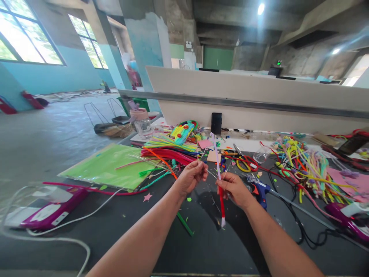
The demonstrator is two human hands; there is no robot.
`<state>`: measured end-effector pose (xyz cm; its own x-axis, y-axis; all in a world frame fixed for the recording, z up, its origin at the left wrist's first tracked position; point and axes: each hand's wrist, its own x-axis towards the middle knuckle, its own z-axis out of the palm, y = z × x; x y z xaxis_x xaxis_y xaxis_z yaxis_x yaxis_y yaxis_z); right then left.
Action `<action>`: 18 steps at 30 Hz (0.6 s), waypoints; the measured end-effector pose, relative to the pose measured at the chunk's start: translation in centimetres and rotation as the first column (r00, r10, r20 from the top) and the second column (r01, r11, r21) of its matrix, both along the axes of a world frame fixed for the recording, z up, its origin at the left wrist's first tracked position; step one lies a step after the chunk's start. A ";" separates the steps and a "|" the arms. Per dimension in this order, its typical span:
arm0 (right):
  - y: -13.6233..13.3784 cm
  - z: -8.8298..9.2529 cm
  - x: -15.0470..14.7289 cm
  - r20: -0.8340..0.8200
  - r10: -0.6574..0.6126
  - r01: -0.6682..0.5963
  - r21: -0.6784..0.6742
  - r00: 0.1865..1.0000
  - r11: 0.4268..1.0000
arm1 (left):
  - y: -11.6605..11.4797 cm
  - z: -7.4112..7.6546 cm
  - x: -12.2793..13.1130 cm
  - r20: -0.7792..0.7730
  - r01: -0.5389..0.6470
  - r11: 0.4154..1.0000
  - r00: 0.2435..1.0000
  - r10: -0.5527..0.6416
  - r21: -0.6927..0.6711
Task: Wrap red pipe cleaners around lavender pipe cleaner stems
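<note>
My right hand (234,189) is closed around a bundle of pipe cleaners, lilac (216,154) above the fingers and red (221,204) below, with a pale tip at the bottom. The bundle stands nearly upright over the dark table (127,238). To its left, my left hand (192,176) pinches a thin pale wire (211,174) that runs toward the bundle. Where the wire meets the bundle, the right fingers partly hide it. A green pipe cleaner (184,224) lies below my left wrist.
Several pipe cleaners (170,154) and a green sheet pack (106,167) lie left. A blue glue gun (261,194), its cord, yellow-handled scissors (243,165) and a tangled pipe-cleaner pile (305,169) lie right. Purple power strips (54,207) sit at the sides. A phone (216,123) leans behind.
</note>
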<state>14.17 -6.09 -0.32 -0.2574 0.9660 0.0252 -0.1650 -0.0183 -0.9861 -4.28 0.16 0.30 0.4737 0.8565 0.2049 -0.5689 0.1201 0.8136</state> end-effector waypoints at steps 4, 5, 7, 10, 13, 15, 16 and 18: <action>-0.3 0.1 0.2 -0.121 0.088 -0.084 0.038 0.989 0.996 | -0.1 0.2 -0.2 0.079 0.104 0.994 0.991 -0.105 0.022; -0.4 0.2 0.4 -0.169 0.137 -0.131 0.049 0.976 0.990 | -0.1 0.3 -0.3 0.082 0.123 0.992 0.989 -0.124 0.024; -0.6 0.4 0.9 -0.274 0.248 -0.235 0.081 0.929 0.969 | -0.1 0.3 -0.3 0.077 0.144 0.989 0.986 -0.145 0.030; -0.8 0.8 1.8 -0.467 0.342 -0.330 0.110 0.816 0.938 | -0.2 0.1 -0.2 0.070 0.167 0.985 0.983 -0.169 0.036; -1.1 1.2 2.4 -0.613 0.376 -0.363 0.153 0.695 0.919 | -0.4 -0.3 0.0 0.052 0.199 0.980 0.978 -0.200 0.012; -1.2 1.5 2.2 -0.635 0.380 -0.346 0.184 0.673 0.920 | -0.6 -0.5 0.2 0.031 0.219 0.976 0.975 -0.219 -0.003; -1.3 1.6 2.0 -0.631 0.362 -0.319 0.187 0.686 0.929 | -0.7 -0.6 0.3 0.024 0.226 0.974 0.974 -0.226 -0.006; -1.4 1.9 1.4 -0.601 0.295 -0.241 0.171 0.742 0.955 | -0.8 -0.7 0.5 0.012 0.232 0.973 0.973 -0.232 -0.010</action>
<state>15.58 -7.44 1.55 -0.4085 0.8473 0.3395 -0.7344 -0.0843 -0.6734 -3.73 -0.66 -0.38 0.6573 0.7260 0.2024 -0.5335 0.2585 0.8053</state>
